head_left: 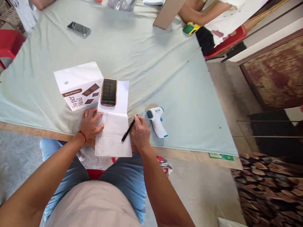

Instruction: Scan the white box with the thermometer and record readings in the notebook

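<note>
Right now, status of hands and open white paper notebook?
Left hand on notebook. Right hand holding slim black pen. Brown-edged black phone on upper page.

Apparently a rustic household room: stacked firewood (272,192), bare concrete floor (196,186), cloth-covered table (180,85), red plastic chairs (10,44).

Left grip (91,125) lies palm-down and spread, while right grip (141,130) curls inward

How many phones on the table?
2: a tan-edged phone on the notebook's upper page, and a silver-edged phone toward the table's far left. Others may be hidden or cut off at the top edge.
</note>
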A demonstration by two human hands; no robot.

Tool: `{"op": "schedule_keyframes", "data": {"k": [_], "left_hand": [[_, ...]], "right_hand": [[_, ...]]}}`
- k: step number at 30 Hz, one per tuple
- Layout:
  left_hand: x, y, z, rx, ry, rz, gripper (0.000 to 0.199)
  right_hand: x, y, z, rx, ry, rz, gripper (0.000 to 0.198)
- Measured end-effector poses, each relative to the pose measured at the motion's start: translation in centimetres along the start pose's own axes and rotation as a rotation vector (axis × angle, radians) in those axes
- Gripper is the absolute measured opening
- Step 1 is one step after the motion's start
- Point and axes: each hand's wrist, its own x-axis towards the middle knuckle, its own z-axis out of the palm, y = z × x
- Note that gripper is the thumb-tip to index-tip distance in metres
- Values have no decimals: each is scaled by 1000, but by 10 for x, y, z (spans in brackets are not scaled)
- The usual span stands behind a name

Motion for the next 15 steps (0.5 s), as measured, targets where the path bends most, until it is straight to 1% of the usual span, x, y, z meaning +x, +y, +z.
{"op": "schedule_keyframes", "data": {"k": [2, 3, 4, 6, 7, 8, 10, 11, 12, 13, 14, 15], "left_hand": [[-3, -1, -2, -38, 63, 37, 38], [-6, -2, -4, -67, 110, 59, 35], [-10, -4, -8, -96, 169, 79, 32], [-19, -13, -19, -144, 312, 81, 27], [-24, -21, -25, -159, 395, 49, 27], [-27, -31, -31, -175, 476, -14, 29], [-29, -55, -41, -234, 624, -208, 46], [-26, -68, -45, -299, 654, -322, 59], [-22, -79, -47, -392, 650, -412, 73], [-17, -89, -49, -489, 596, -447, 85], [-10, -97, -50, -574, 544, -436, 93], [-3, -102, -50, -642, 496, -391, 96]], "right_hand": [[-2, 4, -4, -27, -1, 10, 49], [-3, 5, -8, -33, 26, 30, 48], [-4, 7, -13, -44, 68, 69, 46], [-4, 17, -24, -98, 148, 201, 46], [-3, 23, -30, -136, 166, 287, 49], [-1, 31, -35, -172, 154, 377, 56], [4, 46, -42, -217, 57, 517, 65], [7, 52, -45, -217, -12, 551, 65], [10, 56, -47, -204, -73, 568, 62], [13, 56, -49, -176, -113, 578, 57], [15, 54, -50, -131, -126, 589, 52], [16, 47, -52, -64, -106, 607, 49]]}}
